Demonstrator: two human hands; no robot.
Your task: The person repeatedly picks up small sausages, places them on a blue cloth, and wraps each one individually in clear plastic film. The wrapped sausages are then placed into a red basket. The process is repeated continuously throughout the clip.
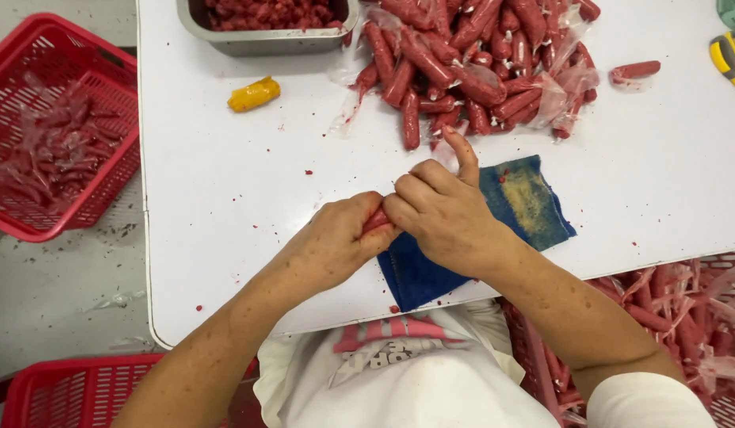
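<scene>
Both forearms are reaching out from the near edge of a white tabletop (225, 198), meeting just inside that edge. Left hand (336, 242) is curling its fingers tight around one end of a red sausage (376, 219), while right hand (445, 214) is pinching the other end, its thumb sticking up and its remaining fingers folded close. Only a short red stretch of that sausage is showing between the two fists. Beneath the right hand, a blue cloth (510, 218), stained yellowish in the middle, is lying flat and overhanging the near edge. Farther in, a small yellow piece (254, 93) is sitting alone toward the left edge. Along the far edge, a heap of red sausages (470, 67) in torn clear film is spreading beside a metal tray (264, 38) of red meat. Off the left edge, a red basket (54, 131) is holding crumpled film.
</scene>
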